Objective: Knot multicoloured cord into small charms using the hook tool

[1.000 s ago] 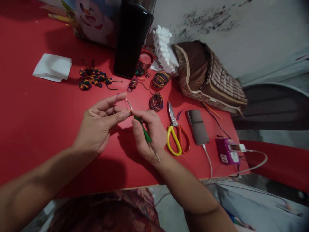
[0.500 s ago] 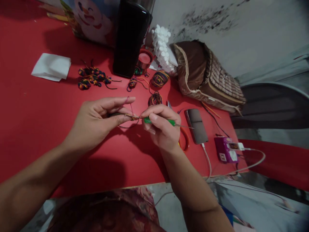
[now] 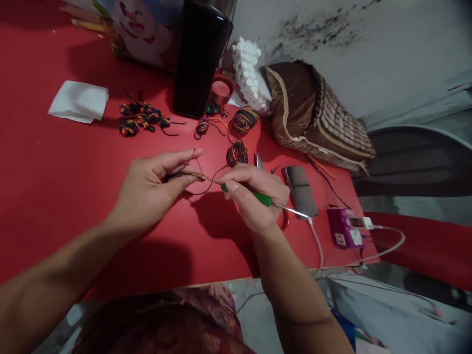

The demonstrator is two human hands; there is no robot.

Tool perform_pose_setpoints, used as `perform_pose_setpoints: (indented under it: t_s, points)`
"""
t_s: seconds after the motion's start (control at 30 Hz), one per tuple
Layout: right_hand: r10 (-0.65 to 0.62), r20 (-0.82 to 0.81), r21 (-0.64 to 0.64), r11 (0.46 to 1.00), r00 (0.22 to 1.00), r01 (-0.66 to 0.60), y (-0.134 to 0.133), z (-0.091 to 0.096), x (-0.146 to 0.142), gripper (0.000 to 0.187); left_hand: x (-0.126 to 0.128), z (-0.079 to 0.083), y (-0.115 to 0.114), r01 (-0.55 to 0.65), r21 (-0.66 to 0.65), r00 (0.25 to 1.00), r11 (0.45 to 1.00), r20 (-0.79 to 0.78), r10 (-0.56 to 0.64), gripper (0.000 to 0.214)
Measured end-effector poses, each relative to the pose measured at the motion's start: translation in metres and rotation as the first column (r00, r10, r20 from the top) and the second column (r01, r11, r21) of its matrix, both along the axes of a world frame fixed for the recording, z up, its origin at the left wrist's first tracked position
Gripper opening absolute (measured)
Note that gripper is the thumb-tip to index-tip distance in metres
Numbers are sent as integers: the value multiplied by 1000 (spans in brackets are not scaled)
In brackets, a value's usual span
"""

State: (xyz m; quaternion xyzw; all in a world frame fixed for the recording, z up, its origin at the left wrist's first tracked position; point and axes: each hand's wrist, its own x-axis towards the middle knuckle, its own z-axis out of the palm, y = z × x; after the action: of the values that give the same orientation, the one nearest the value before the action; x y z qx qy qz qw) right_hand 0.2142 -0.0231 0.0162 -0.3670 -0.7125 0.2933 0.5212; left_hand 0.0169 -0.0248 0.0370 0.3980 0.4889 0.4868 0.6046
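My right hand point(image 3: 256, 196) is closed round a crochet hook point(image 3: 254, 195) with a green grip, its metal tip pointing left. My left hand point(image 3: 155, 184) pinches a small start of multicoloured yarn point(image 3: 201, 177) between thumb and fingers, with a strand over the raised forefinger. The hook's tip meets the yarn at that pinch. A thin strand runs from there back to a small yarn ball point(image 3: 236, 152) on the red table point(image 3: 55, 172).
Several small crocheted pieces point(image 3: 142, 119) and a folded white cloth point(image 3: 79, 102) lie far left. A black cylinder point(image 3: 199, 56), a second yarn ball point(image 3: 244, 119), a brown bag point(image 3: 317, 118), a phone point(image 3: 299, 189) on a cable, a purple adapter point(image 3: 344, 230) and scissors partly under my right hand are nearby.
My right hand turned the hook from upright to lying level, tip to the left, and shifted right over the scissors. The left hand lowered a little, still pinching the yarn.
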Motion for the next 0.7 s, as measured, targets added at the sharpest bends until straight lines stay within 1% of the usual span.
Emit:
perform_pose_setpoints:
  t_s: [0.17,0.27,0.37,0.47,0.6,0.7]
  points:
    - [-16,146,192,981,989,-13,-2,5,-5,19,1,-2,1,-18,7,992,1000,-121,19,41]
    - [-39,193,254,967,980,-11,-1,6,-6,19,1,-3,1,-30,-5,991,1000,-129,29,40]
    - [-46,225,257,966,973,-14,-2,6,-7,19,1,-3,2,-36,-43,997,998,-72,32,40]
    - [-24,261,260,965,965,-46,-2,5,-9,17,0,-5,3,-26,-101,999,995,33,29,42]
    - [-48,286,322,945,957,-49,-2,0,-12,19,1,-5,5,-29,-165,987,986,148,54,42]
    - [-96,366,379,924,926,-54,0,-5,-13,23,2,-5,5,-64,-191,977,979,190,101,42]
